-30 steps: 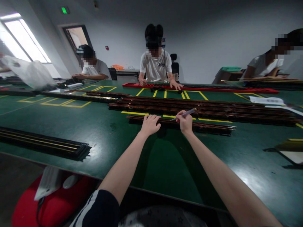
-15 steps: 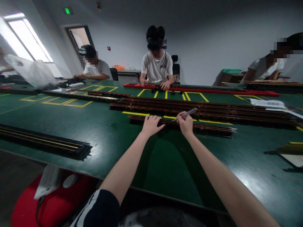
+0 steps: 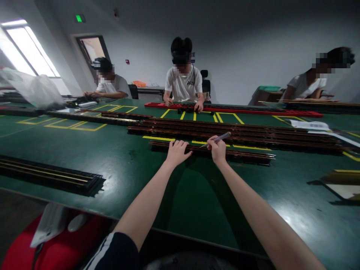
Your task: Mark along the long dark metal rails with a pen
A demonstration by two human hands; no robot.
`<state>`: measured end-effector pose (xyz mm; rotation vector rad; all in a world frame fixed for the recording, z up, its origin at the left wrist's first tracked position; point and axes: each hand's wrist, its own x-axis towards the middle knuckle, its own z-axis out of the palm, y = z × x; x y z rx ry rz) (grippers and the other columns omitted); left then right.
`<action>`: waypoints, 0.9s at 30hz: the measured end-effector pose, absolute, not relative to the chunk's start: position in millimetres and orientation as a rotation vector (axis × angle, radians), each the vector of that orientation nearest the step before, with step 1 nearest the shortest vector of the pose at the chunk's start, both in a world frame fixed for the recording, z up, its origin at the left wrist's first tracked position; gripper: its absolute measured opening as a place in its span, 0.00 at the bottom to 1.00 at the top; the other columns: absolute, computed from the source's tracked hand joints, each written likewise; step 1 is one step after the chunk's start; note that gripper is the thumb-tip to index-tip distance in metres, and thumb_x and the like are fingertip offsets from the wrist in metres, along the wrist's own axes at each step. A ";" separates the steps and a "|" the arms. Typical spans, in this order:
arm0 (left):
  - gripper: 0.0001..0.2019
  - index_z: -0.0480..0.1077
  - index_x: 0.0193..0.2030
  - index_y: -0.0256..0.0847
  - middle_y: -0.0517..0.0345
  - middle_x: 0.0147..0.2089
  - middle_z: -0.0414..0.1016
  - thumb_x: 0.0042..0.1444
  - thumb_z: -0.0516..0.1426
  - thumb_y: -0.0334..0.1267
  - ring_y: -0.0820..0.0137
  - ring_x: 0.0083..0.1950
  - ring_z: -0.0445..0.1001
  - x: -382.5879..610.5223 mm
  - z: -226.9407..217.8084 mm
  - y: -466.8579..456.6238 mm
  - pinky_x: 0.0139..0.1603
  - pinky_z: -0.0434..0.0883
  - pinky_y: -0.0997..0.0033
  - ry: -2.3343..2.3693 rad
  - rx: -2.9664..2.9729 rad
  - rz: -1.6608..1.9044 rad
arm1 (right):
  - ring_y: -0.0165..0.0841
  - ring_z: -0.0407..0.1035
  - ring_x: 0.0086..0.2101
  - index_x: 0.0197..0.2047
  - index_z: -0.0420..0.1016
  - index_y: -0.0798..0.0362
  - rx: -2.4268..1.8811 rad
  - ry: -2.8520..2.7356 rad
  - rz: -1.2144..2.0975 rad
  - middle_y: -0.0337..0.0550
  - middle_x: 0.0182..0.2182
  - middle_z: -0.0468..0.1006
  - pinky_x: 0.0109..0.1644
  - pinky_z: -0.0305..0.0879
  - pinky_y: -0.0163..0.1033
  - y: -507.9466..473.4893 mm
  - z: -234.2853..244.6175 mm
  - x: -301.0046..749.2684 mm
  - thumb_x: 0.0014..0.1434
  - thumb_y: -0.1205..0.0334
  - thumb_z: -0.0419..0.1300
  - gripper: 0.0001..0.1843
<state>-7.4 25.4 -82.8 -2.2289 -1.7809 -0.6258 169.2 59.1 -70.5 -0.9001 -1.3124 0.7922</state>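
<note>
My left hand (image 3: 177, 153) lies over a dark, narrow strip bundle (image 3: 242, 154) with a reddish-brown top, its fingers spread and the thumb apart. In my right hand (image 3: 218, 150) is a slim pen-like tool (image 3: 222, 137) with a greyish barrel, pinched between thumb and fingers. The thin tip slants down to the left, at the strips between my hands. Whether it touches them I cannot tell. Just beyond lies a wider row of long dark strips (image 3: 253, 133) with reddish-brown edges.
Yellow tape outlines mark the green table (image 3: 135, 180). More long strips (image 3: 50, 172) lie at left, an angled piece (image 3: 341, 183) at right. Across stands a co-worker (image 3: 182, 82) behind a red rail (image 3: 253, 111); other people sit left and right. A plastic bag (image 3: 42, 92) rests far left.
The whole view has shifted slightly, with things sitting a little lower and further left. My hands keep nearly the same place on the strips. The hands of the co-worker across have moved slightly.
</note>
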 end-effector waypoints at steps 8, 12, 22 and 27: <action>0.17 0.70 0.52 0.42 0.49 0.52 0.75 0.62 0.53 0.48 0.57 0.55 0.70 -7.9 -82.7 24.9 0.60 0.59 0.52 -1.775 -2.226 -0.636 | 0.30 0.62 0.20 0.23 0.66 0.51 -0.900 -1.329 0.781 0.35 0.17 0.67 0.26 0.60 0.37 59.0 -69.6 168.0 0.49 0.54 0.59 0.11; 0.16 0.70 0.52 0.42 0.50 0.53 0.75 0.62 0.53 0.46 0.57 0.56 0.70 -8.7 -83.6 25.1 0.60 0.59 0.53 -1.783 -2.205 -0.655 | 0.31 0.63 0.21 0.22 0.66 0.50 -0.910 -1.359 0.763 0.37 0.18 0.69 0.26 0.62 0.37 56.8 -67.2 167.3 0.49 0.53 0.59 0.11; 0.16 0.70 0.53 0.42 0.50 0.53 0.75 0.61 0.53 0.43 0.58 0.56 0.70 -9.2 -85.4 26.1 0.62 0.58 0.52 -1.738 -2.219 -0.671 | 0.32 0.64 0.20 0.22 0.67 0.51 -0.919 -1.341 0.740 0.36 0.16 0.69 0.27 0.61 0.38 56.9 -66.9 166.5 0.48 0.56 0.59 0.09; 0.17 0.70 0.54 0.41 0.50 0.53 0.75 0.61 0.53 0.43 0.58 0.56 0.70 -9.1 -84.9 26.0 0.63 0.58 0.52 -1.736 -2.230 -0.663 | 0.32 0.65 0.21 0.22 0.67 0.51 -0.924 -1.360 0.732 0.37 0.17 0.69 0.27 0.62 0.38 56.1 -66.0 166.9 0.49 0.54 0.59 0.11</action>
